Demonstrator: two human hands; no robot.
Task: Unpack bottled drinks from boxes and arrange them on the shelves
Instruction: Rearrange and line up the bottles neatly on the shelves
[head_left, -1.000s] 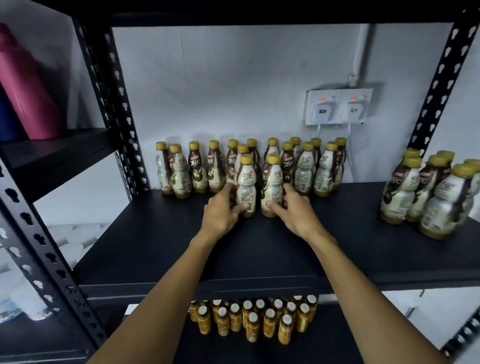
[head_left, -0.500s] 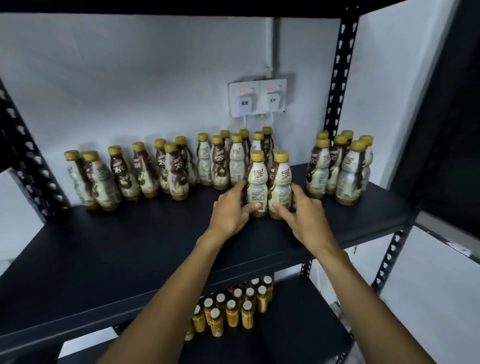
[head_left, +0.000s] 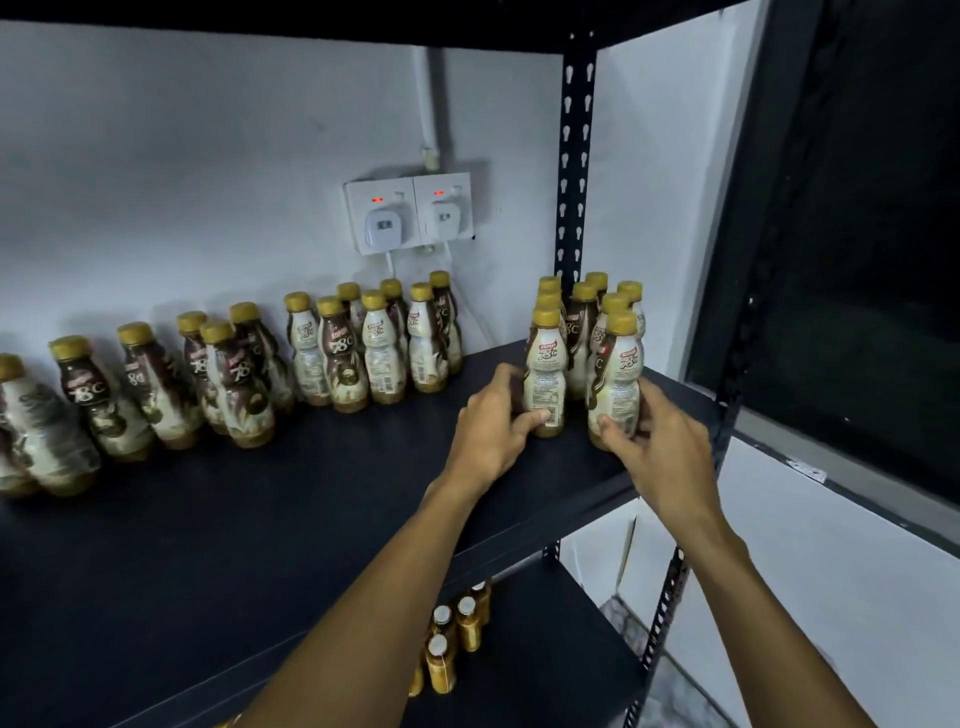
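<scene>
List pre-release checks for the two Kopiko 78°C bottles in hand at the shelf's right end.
1. left hand grips left Kopiko bottle: ok.
2. right hand grips right Kopiko bottle: ok.
3. Both upright: ok.
4. Bases flat on black shelf: cannot tell, fingers partly hide them.
5. Bare shelf in front of both: ok.
6. Clear of bottle cluster behind: cannot tell.

Dim, cool light; soft shadows on the wall (head_left: 208, 156); edges bowed; left bottles (head_left: 47, 431) blurred.
</scene>
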